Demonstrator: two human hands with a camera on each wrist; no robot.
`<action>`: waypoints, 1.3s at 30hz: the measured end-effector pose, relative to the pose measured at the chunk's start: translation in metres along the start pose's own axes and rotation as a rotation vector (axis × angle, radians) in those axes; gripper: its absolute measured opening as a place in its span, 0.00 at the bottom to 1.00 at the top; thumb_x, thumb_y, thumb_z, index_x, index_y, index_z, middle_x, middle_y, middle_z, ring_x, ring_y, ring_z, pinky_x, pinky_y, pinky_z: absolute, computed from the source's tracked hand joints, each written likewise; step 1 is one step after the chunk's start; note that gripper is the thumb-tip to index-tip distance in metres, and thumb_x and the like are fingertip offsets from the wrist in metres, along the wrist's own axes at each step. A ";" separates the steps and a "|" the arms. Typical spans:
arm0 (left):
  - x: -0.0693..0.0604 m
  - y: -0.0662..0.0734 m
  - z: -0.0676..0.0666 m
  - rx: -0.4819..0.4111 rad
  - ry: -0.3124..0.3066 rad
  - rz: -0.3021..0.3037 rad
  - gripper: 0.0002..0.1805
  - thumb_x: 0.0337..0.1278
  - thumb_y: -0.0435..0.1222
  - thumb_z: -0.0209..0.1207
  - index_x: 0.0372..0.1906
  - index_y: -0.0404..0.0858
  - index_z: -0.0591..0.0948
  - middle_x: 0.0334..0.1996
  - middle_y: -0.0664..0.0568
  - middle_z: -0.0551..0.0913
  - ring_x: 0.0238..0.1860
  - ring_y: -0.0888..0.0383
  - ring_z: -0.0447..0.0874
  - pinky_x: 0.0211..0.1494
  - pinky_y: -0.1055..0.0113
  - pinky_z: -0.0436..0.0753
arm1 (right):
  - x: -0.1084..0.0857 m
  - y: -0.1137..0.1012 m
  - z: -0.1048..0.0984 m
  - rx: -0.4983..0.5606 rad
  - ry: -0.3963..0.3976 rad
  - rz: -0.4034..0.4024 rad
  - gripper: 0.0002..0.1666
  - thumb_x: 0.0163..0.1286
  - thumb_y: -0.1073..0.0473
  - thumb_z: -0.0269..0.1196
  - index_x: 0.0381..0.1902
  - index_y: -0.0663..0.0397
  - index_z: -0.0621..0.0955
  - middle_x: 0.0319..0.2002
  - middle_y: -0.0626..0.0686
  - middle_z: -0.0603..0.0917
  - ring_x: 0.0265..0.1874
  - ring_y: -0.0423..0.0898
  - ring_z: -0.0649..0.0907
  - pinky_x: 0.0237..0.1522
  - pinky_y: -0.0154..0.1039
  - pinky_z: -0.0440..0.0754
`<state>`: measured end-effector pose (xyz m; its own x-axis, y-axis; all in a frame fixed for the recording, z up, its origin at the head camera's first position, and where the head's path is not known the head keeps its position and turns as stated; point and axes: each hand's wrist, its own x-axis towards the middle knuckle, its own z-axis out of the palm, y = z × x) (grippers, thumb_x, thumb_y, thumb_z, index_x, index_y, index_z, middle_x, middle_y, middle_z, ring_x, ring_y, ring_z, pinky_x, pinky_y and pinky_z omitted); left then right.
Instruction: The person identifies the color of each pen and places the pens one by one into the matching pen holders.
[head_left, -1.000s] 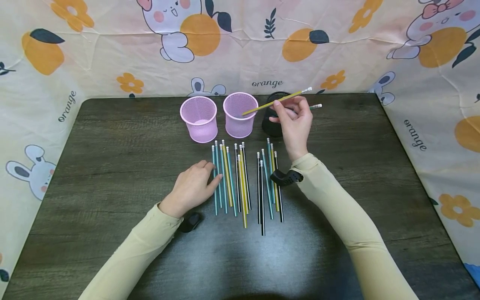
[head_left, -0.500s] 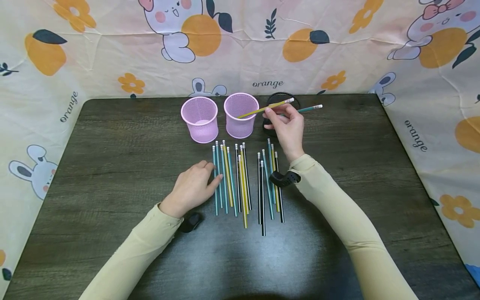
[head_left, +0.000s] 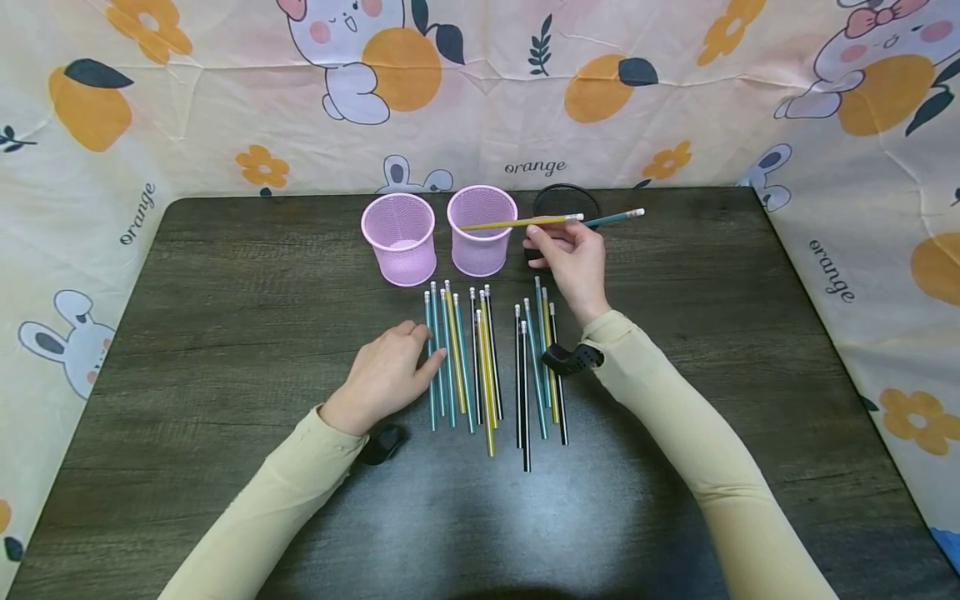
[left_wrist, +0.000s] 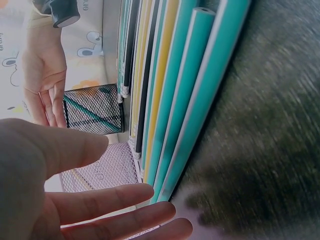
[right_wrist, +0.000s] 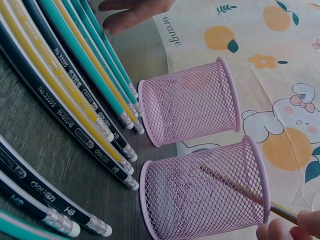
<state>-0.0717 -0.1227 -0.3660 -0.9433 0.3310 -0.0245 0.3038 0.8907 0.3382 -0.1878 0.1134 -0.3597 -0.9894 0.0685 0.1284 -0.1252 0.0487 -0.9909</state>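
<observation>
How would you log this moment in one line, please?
right hand: holds yellow pencil, end inside middle cup | left hand: near teal pencils

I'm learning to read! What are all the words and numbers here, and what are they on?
"orange": patterned cloth, several times.
"No.33595": black pencils.
"HB": black pencils.
"deli", ending unclear: black pencils.
Too small or blurred: the Chinese characters and oval mark on black pencils, the print on yellow pencils.

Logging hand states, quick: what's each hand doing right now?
Left hand: open, holding nothing.
Right hand: holding a yellow pencil, one end inside a pink mesh cup.
</observation>
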 end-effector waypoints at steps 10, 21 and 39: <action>0.001 0.001 0.001 0.000 0.002 -0.002 0.18 0.63 0.44 0.57 0.42 0.31 0.80 0.32 0.45 0.79 0.34 0.48 0.82 0.30 0.54 0.80 | 0.002 -0.001 0.002 0.001 -0.015 -0.017 0.17 0.66 0.62 0.63 0.47 0.71 0.80 0.34 0.52 0.85 0.28 0.37 0.86 0.28 0.32 0.83; 0.001 0.002 0.000 -0.001 0.002 0.007 0.19 0.63 0.45 0.57 0.43 0.31 0.81 0.34 0.44 0.80 0.36 0.47 0.82 0.33 0.53 0.81 | -0.001 -0.003 0.006 -0.023 -0.059 -0.007 0.16 0.65 0.63 0.64 0.46 0.71 0.80 0.35 0.57 0.86 0.27 0.37 0.86 0.27 0.32 0.83; 0.009 0.009 -0.002 0.002 0.060 -0.054 0.18 0.64 0.44 0.56 0.43 0.31 0.82 0.33 0.44 0.81 0.34 0.48 0.81 0.30 0.53 0.80 | -0.018 0.002 -0.011 -0.188 -0.232 0.067 0.16 0.67 0.61 0.62 0.47 0.70 0.80 0.40 0.67 0.84 0.30 0.38 0.86 0.28 0.36 0.84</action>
<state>-0.0773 -0.1123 -0.3617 -0.9646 0.2632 0.0141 0.2525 0.9073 0.3361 -0.1695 0.1235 -0.3636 -0.9882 -0.1506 0.0291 -0.0646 0.2369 -0.9694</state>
